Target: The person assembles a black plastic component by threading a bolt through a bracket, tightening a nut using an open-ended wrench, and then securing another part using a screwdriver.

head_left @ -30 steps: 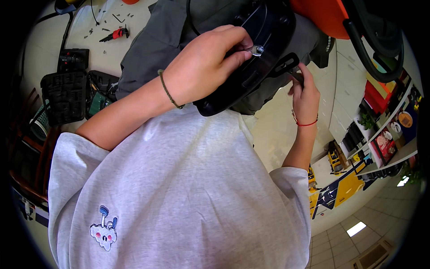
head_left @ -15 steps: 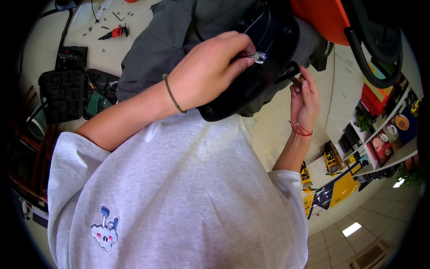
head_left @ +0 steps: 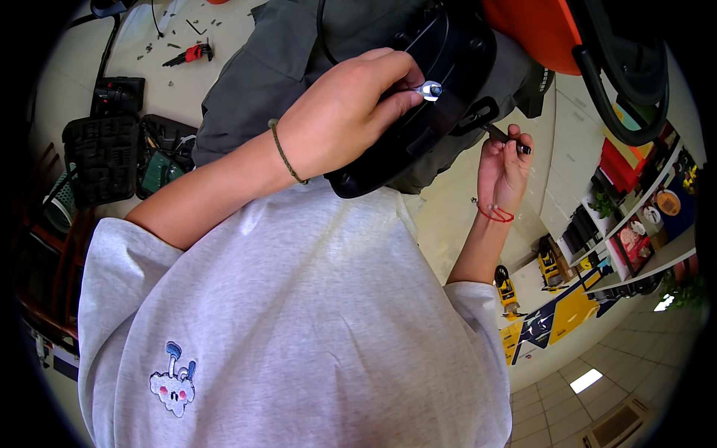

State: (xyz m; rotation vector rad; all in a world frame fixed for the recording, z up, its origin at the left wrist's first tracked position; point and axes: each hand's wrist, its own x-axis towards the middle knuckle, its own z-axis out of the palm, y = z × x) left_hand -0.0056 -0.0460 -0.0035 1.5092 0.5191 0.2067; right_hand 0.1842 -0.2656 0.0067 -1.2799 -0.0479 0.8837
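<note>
A glossy black moulded part (head_left: 381, 160), its kind unclear, lies across my lap. My left hand (head_left: 358, 112) is closed on a shiny metal wrench (head_left: 430, 91), whose ring-like head sits against the black part; its shaft is hidden in the fingers. Off the part's right edge, my right hand (head_left: 506, 168) pinches a dark rod (head_left: 496, 133) with a black end that pokes out past the fingers. That rod runs toward a black slotted bracket (head_left: 478, 113) at the part's edge, and whether it joins the bracket I cannot tell.
An orange panel with a black loop handle (head_left: 627, 134) stands at upper right. On the far left lie an open black tool case (head_left: 104, 160), a red-and-black hex key set (head_left: 196, 54) and several small screws. Shelves with goods line the right side.
My right hand has drawn in slightly and its fingers have curled around the rod, whose black end now shows. The wrench head has tilted and shifted up a little; the black part has shifted slightly.
</note>
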